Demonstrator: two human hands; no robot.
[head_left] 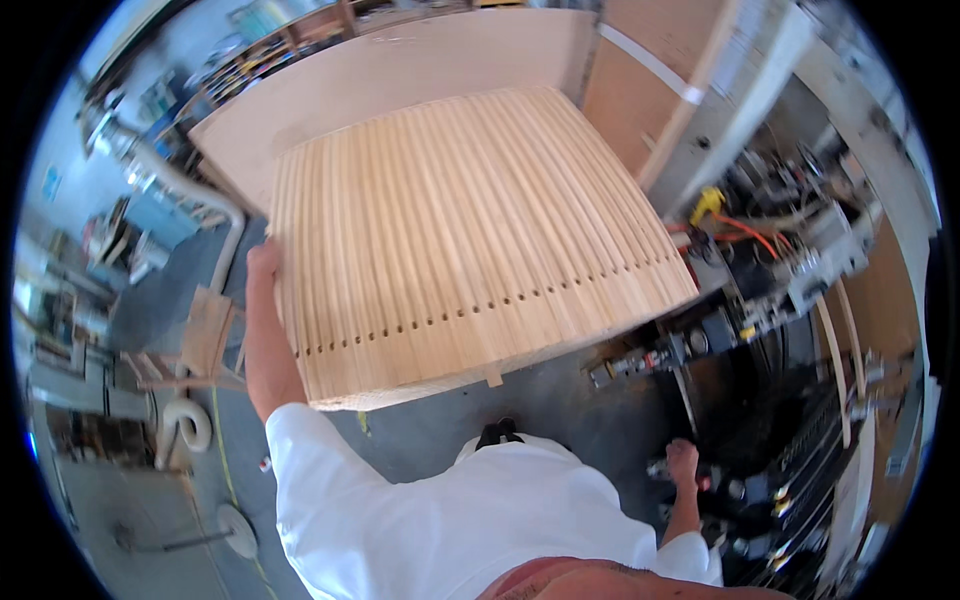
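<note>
A broad row of pale wooden strips (450, 220) lies side by side in front of me, with a line of small dark holes across their near ends. At the left side of this row, my left hand (263, 257) is closed against the outermost strip, its fingers partly hidden. My right hand (682, 455) is low on the right beside the machine (705, 340). Its fingers look curled; what they hold, if anything, is too small to make out. A small wooden piece (494, 377) sticks out beneath the near edge of the strips.
Behind the strips stands a large pale board (400, 65). Dark machinery with an orange hose (750, 228) fills the right side. To the left are a wooden frame (207, 330), a ribbed duct (200, 185) and a round-based stand (237, 530) on the grey floor.
</note>
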